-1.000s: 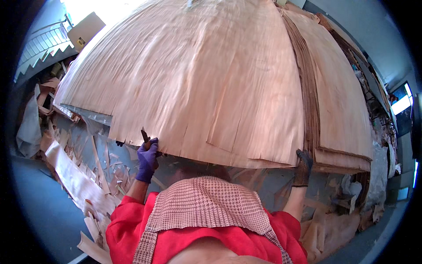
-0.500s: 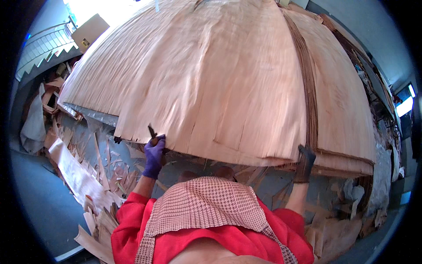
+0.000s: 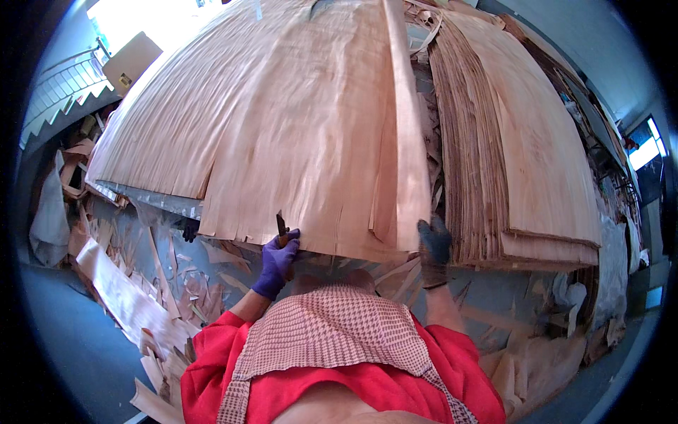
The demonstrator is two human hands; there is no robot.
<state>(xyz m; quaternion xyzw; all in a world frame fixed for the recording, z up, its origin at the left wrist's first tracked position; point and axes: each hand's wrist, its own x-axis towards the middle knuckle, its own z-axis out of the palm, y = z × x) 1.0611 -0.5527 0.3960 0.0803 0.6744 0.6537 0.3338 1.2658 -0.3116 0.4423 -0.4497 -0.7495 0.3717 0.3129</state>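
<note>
A large, thin sheet of pinkish wood veneer (image 3: 304, 155) lies before me, its right edge curling upward in a long fold. At its near edge my left hand (image 3: 276, 266), in a purple glove, is closed around a knife (image 3: 283, 230) whose dark blade points away from me. That hand also touches the veneer's edge. My right hand (image 3: 434, 253), in a dark glove, pinches the near right corner of the same sheet; part of its grip is hidden. Beneath and to the left spreads another layer of veneer (image 3: 162, 148).
To the right stands a thick stack of veneer sheets (image 3: 544, 162) with layered brown edges. Torn veneer scraps (image 3: 201, 293) litter the floor below, and a long pale strip (image 3: 127, 290) lies at left. A stair railing (image 3: 67, 78) and a cardboard piece (image 3: 132, 62) are at far left.
My right hand has moved left with the veneer's corner, uncovering the stack's layered edges and a gap beside it. My left hand, still with the knife, has shifted slightly right.
</note>
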